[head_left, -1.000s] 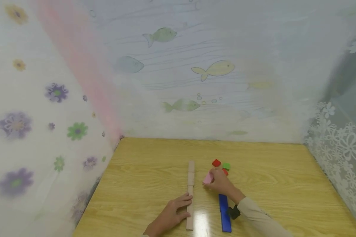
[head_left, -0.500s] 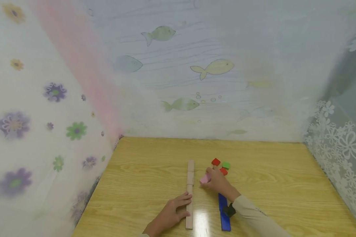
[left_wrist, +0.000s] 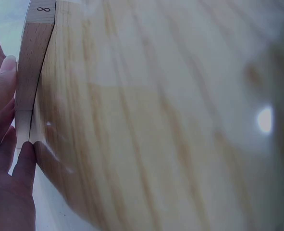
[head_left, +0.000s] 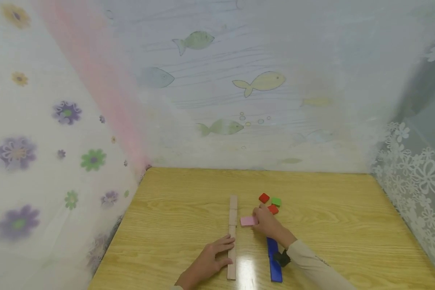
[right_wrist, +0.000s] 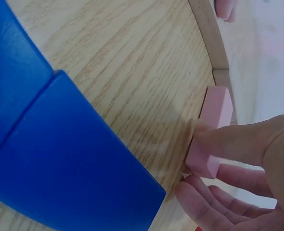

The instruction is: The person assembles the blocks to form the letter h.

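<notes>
Pale walls (head_left: 330,52) printed with fish and flowers stand around a yellow wood-grain table (head_left: 170,225). The left hand (head_left: 211,259), its fingers loosely extended, touches the left side of a row of pale wooden blocks (head_left: 233,217), which points to the table's far edge. Just right of this row is a pink rectangular block (head_left: 248,221), at the left of the right hand (head_left: 269,223), which pinches its right end between thumb and fingers. Toward the far edge from this hand lie two small red blocks (head_left: 264,197) and a small green block (head_left: 276,201); nearer lie flat blue blocks (head_left: 275,270).
</notes>
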`<act>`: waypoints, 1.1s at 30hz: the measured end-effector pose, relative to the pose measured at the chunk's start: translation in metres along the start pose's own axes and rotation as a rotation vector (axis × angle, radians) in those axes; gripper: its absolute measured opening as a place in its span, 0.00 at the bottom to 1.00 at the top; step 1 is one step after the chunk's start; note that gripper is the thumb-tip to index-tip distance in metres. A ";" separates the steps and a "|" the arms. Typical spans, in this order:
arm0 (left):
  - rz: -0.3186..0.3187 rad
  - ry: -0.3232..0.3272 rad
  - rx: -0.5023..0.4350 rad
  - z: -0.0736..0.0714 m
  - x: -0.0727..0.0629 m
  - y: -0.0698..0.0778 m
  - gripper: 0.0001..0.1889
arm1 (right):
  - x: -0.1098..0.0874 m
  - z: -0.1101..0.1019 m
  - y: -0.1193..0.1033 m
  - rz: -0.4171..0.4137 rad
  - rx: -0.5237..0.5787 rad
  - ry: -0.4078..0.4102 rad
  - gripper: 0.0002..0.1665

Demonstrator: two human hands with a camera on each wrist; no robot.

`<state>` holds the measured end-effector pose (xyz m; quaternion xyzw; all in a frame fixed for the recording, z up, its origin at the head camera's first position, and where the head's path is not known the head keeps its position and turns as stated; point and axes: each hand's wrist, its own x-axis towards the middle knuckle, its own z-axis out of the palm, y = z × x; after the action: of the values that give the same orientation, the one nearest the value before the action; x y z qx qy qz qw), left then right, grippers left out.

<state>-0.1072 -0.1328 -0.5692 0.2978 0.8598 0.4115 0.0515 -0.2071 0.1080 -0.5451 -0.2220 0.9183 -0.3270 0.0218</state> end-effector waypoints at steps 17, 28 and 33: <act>-0.011 -0.003 -0.010 0.002 0.000 -0.003 0.24 | -0.002 -0.002 0.005 -0.104 -0.010 -0.069 0.11; -0.030 -0.006 -0.015 0.001 0.001 -0.002 0.24 | 0.005 -0.013 0.010 -0.104 0.110 -0.185 0.10; -0.036 -0.009 -0.023 0.001 0.001 -0.003 0.24 | 0.006 -0.012 0.011 -0.097 0.111 -0.190 0.10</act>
<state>-0.1088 -0.1330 -0.5723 0.2837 0.8600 0.4190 0.0661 -0.2190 0.1205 -0.5419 -0.2948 0.8807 -0.3555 0.1051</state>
